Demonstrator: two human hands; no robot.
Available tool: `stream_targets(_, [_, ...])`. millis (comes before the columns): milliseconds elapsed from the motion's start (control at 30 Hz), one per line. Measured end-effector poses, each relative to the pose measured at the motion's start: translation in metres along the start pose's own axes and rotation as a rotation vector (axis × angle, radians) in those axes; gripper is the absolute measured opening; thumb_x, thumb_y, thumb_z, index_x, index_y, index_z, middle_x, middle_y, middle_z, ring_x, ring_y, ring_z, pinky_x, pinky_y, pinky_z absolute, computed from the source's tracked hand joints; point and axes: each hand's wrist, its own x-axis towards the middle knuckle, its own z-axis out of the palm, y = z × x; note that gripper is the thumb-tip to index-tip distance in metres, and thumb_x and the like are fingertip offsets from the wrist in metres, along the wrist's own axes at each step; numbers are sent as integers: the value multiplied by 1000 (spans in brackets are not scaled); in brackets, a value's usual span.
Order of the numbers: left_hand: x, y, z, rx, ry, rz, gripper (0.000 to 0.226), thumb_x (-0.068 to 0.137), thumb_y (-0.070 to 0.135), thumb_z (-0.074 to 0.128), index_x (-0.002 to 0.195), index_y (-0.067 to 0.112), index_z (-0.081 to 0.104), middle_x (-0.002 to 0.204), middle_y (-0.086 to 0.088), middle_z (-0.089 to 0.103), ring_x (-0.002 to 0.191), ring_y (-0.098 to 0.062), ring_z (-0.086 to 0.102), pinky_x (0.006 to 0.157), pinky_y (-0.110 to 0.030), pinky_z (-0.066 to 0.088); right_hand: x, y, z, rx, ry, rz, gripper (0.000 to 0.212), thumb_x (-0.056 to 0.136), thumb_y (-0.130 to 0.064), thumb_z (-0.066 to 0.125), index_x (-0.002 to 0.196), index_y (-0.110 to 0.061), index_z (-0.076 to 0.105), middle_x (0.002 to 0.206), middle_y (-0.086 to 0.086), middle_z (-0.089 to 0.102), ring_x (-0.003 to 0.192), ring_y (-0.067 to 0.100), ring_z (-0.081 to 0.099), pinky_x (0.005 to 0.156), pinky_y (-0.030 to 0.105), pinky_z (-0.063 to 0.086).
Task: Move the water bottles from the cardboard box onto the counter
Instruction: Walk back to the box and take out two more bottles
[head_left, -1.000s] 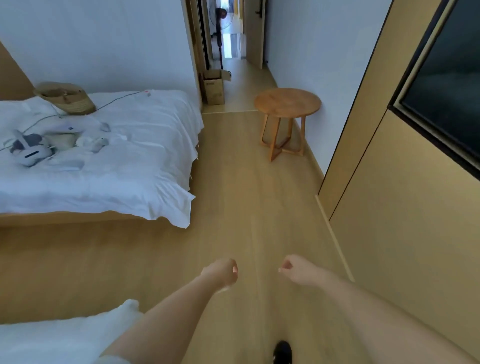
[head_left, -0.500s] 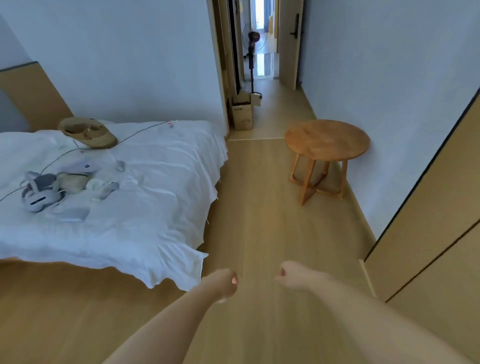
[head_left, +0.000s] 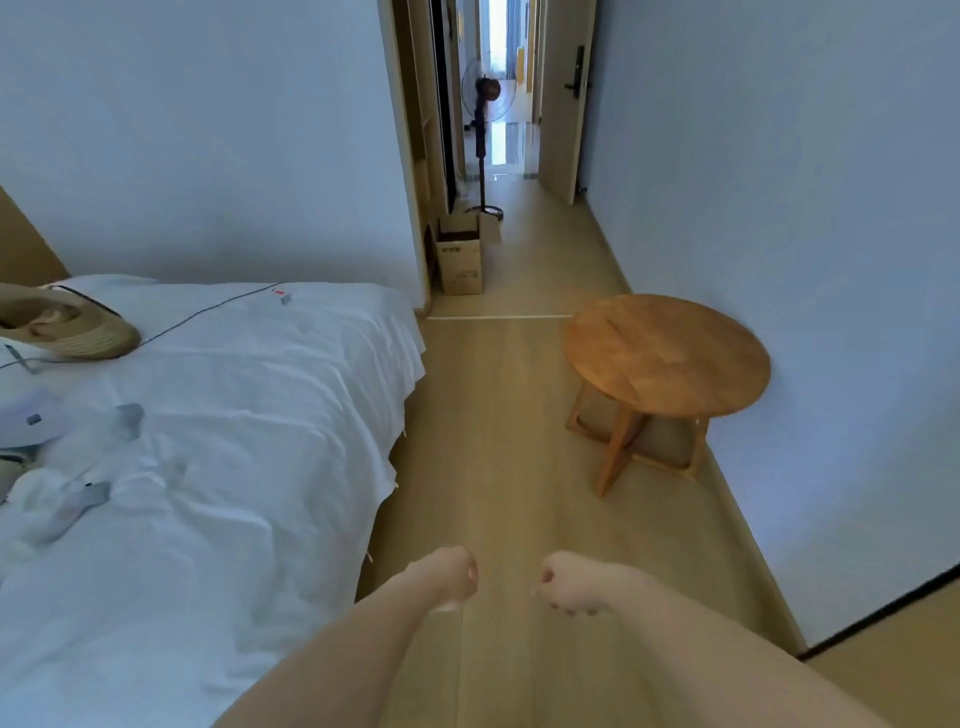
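Note:
An open cardboard box (head_left: 460, 257) stands on the floor far ahead, at the left side of the doorway; what is inside it is hidden. No water bottles and no counter are in view. My left hand (head_left: 448, 576) and my right hand (head_left: 571, 582) are stretched out low in the middle of the view, side by side above the wooden floor. Both are curled into fists and I see nothing held in either. The box is far beyond both hands.
A bed (head_left: 218, 441) with a white sheet, a straw hat (head_left: 67, 327), a cable and small items fills the left. A round wooden side table (head_left: 667, 353) stands by the right wall. A standing fan (head_left: 485, 104) is in the hallway behind the box.
The view has moved forward and tilted up along the floor. The side table and the cardboard box are nearer and larger. Both fists have kept their pose.

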Motion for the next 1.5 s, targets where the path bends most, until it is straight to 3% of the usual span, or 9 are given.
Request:
stream_targets(133, [73, 25, -75, 20, -10, 17, 33, 98, 15, 31, 108, 4, 61, 92, -6, 54, 83, -22, 52, 71, -29, 40, 54, 3, -81, 30, 62, 3, 36, 100, -33, 46, 120, -7, 58, 121, 10, 63, 102, 23, 60, 80, 24, 42])
stream_targets(367, [220, 57, -162, 47, -98, 4, 32, 99, 15, 35, 112, 4, 62, 116, -13, 63, 112, -31, 60, 93, -37, 48, 174, 36, -211, 24, 14, 52, 39, 99, -33, 44, 124, -5, 58, 128, 15, 59, 117, 29, 58, 99, 40, 46])
stream_targets(533, [324, 74, -233, -3, -76, -39, 33, 99, 13, 36, 120, 2, 59, 122, -15, 61, 112, -28, 59, 83, -30, 44, 251, 47, -315, 14, 8, 14, 41, 100, -36, 43, 126, -6, 56, 127, 10, 59, 111, 23, 58, 86, 32, 45])
stream_targets(733, [436, 126, -347, -21, -20, 43, 33, 99, 15, 35, 111, 3, 63, 101, -11, 61, 105, -31, 62, 76, -29, 42, 351, 54, -461, 11, 16, 3, 43, 102, -34, 40, 125, -2, 56, 119, 11, 61, 95, 22, 57, 76, 29, 41])
stream_targets(867, [505, 124, -401, 30, -19, -24, 25, 98, 17, 36, 101, 12, 60, 92, -4, 58, 91, -22, 58, 71, -29, 40, 419, 43, -527, -58, -20, -51, 41, 101, -34, 42, 126, -5, 57, 126, 11, 60, 112, 25, 58, 90, 33, 46])
stream_targets(967, [563, 115, -440, 9, -24, -69, 28, 101, 20, 38, 118, 9, 57, 80, 6, 44, 87, -14, 47, 65, -16, 35, 478, 42, -577, -96, -39, -56, 40, 101, -34, 42, 127, -8, 55, 128, 10, 58, 116, 25, 57, 98, 37, 46])
stream_targets(1067, [631, 107, -486, 34, -28, -81, 30, 101, 19, 37, 120, 5, 55, 75, 7, 39, 74, -10, 47, 71, -22, 37, 542, 42, -633, -118, -26, -44, 41, 101, -34, 42, 130, -7, 54, 130, 9, 57, 117, 24, 56, 98, 35, 45])
stream_targets(1300, [797, 106, -657, 109, 55, -87, 29, 99, 13, 37, 113, 5, 61, 105, -7, 62, 100, -24, 62, 89, -33, 50, 683, 21, -796, -76, 117, 2, 37, 101, -33, 44, 126, -9, 55, 129, 8, 58, 117, 23, 55, 98, 34, 44])
stream_targets(1500, [912, 133, -778, 170, 75, -36, 22, 94, 14, 42, 106, 11, 60, 105, -6, 64, 98, -24, 63, 79, -33, 48, 759, 21, -919, -41, 240, 20, 30, 99, -35, 44, 120, -16, 56, 122, 4, 60, 110, 22, 56, 94, 35, 46])
